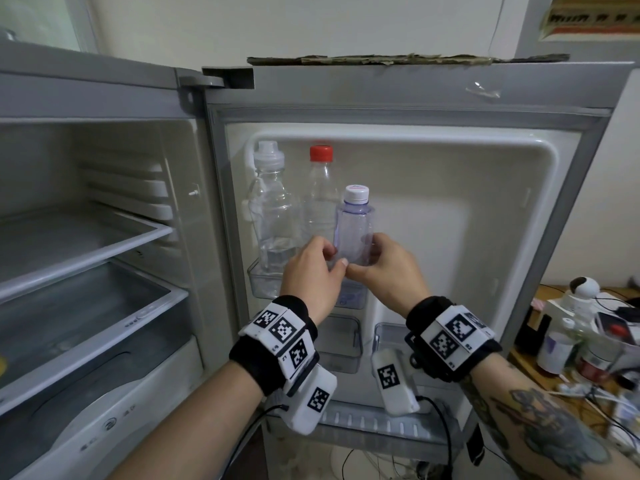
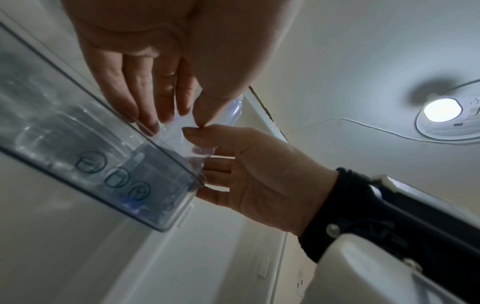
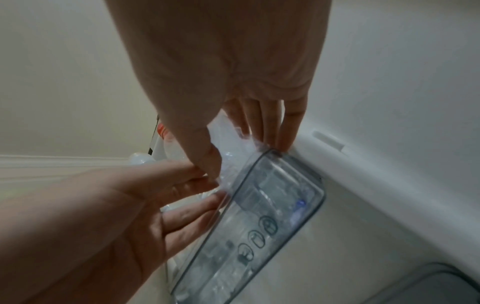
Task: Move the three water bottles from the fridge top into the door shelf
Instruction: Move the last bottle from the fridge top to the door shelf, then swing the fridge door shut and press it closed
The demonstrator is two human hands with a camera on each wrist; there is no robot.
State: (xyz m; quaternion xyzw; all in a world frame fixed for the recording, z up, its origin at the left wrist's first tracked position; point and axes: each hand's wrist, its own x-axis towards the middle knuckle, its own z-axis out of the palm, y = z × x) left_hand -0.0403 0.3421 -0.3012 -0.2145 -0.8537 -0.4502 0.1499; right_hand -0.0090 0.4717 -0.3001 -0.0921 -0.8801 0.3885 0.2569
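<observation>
Three bottles stand in the clear door shelf (image 1: 258, 282) at the upper left of the open fridge door. At the left is a clear bottle with a pale cap (image 1: 268, 202), beside it a red-capped bottle (image 1: 320, 188). At the right end is a small purple-tinted bottle with a white cap (image 1: 355, 220). My left hand (image 1: 334, 258) and right hand (image 1: 363, 256) both hold this small bottle low on its body, thumbs touching in front. Its base shows through the shelf wall (image 2: 103, 164). The right wrist view shows the shelf (image 3: 272, 205) and both hands at the bottle (image 3: 228, 139).
The fridge cavity at the left has a glass shelf (image 1: 86, 247) and a drawer (image 1: 104, 306). Two more clear door bins (image 1: 341, 337) sit below my hands. Torn cardboard (image 1: 398, 59) lies on the fridge top. A cluttered wooden table (image 1: 588, 327) stands at the right.
</observation>
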